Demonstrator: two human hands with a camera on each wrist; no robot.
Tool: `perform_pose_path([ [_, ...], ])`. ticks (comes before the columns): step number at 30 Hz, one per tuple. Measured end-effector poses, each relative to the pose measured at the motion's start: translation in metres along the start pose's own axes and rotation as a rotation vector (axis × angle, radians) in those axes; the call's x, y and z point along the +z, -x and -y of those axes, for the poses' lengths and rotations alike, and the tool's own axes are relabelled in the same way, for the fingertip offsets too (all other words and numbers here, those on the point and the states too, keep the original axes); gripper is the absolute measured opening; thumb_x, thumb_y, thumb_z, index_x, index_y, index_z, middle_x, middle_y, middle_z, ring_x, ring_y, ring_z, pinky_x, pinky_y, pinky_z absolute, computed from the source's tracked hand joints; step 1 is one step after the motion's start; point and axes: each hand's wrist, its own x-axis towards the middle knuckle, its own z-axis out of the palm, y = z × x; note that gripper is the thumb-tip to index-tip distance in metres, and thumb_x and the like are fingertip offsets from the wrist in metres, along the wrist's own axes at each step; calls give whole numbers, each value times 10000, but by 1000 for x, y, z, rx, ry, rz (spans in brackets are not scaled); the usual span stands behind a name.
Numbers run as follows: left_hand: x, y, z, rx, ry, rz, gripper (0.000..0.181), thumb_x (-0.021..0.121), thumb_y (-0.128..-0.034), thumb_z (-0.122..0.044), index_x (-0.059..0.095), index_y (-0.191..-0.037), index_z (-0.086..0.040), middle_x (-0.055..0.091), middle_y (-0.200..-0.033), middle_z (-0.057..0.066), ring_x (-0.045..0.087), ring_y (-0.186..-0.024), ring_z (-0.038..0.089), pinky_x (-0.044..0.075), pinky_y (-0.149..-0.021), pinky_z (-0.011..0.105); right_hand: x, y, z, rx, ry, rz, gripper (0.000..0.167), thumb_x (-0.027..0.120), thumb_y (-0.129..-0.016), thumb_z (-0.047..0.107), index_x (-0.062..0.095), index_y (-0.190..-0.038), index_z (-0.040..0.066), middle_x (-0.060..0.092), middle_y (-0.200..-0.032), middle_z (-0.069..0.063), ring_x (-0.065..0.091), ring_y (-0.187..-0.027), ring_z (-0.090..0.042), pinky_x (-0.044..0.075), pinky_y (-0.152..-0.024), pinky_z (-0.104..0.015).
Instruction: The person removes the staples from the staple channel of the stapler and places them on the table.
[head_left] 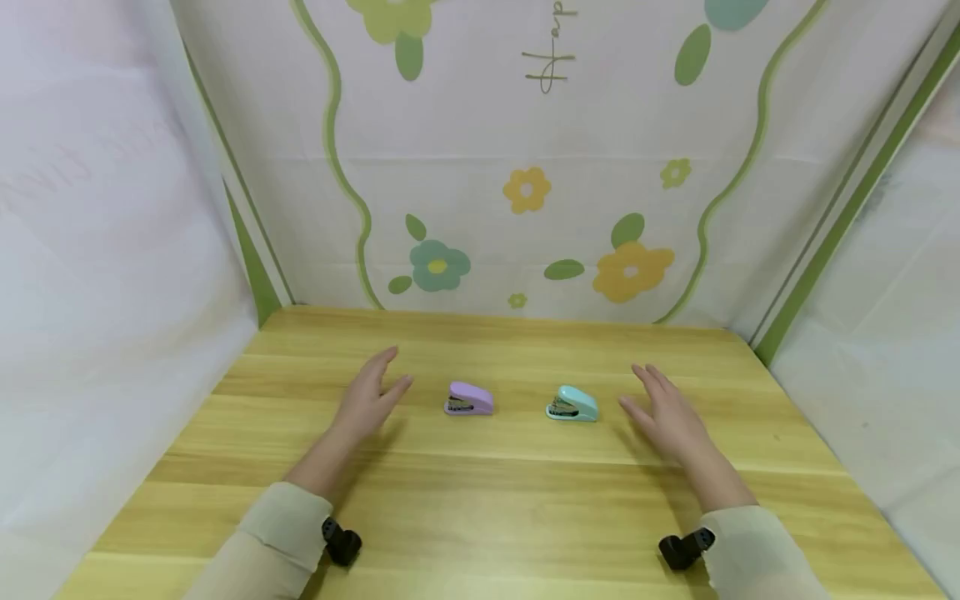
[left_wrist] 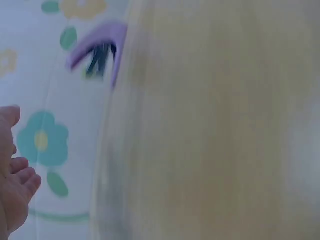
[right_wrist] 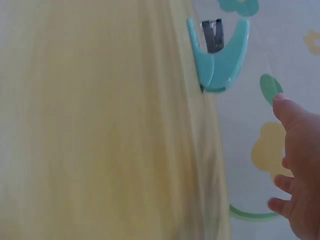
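Both your hands are free. Left hand (head_left: 366, 402): thumb spread wide from the fingers, nothing held, just left of the purple stapler (head_left: 472, 393) and apart from it. Right hand (head_left: 670, 418): wide too, thumb away from the fingers, nothing held, near the turquoise stapler (head_left: 581, 400) on its right side.

Both staplers rest on the wooden table (head_left: 480, 517), side by side with a gap between, gaping ends toward your left.

Progress, as judged from here: neither stapler is in your grip, so any handling of the pair looks yet to be done; nothing shows as finished.

Containers: you have no box, tray or cup in any view. Metal parts show inside each stapler's mouth; whether staples are loaded, you cannot tell.
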Motion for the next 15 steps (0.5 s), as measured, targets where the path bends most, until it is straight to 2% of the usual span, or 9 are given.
perform_pose_path([
  [3,16,-9,-26,24,170,-49,564,601,-980,-279,431,-1444,-5,461,-1470,216,507,-1268,444,439,-1048,553,-3,-6,10,-4,-97,4,670,517,-1008,418,312,-1513,28,317,-1538,-280,320,-1385,-498,282,-1105,-658],
  [8,46,-20,-60,86,327,-58,463,656,-943,-171,537,-1356,0,553,-1387,194,579,-1204,365,481,-1028,479,-2,-11,26,4,-177,41,643,535,-1001,408,347,-1507,57,372,-1522,-244,378,-1360,-477,333,-1085,-640],
  [11,64,-23,-74,120,396,-26,449,662,-938,-154,550,-1338,14,563,-1380,187,579,-1210,339,486,-1027,459,1,-14,32,13,-202,58,642,541,-996,421,360,-1504,74,377,-1524,-230,392,-1360,-464,353,-1076,-636],
  [15,86,-25,-87,113,454,54,463,658,-945,-186,541,-1354,-5,550,-1407,159,575,-1210,339,501,-1009,454,5,-16,39,12,-224,74,654,534,-987,466,378,-1497,88,389,-1525,-212,401,-1364,-446,374,-1067,-627],
])
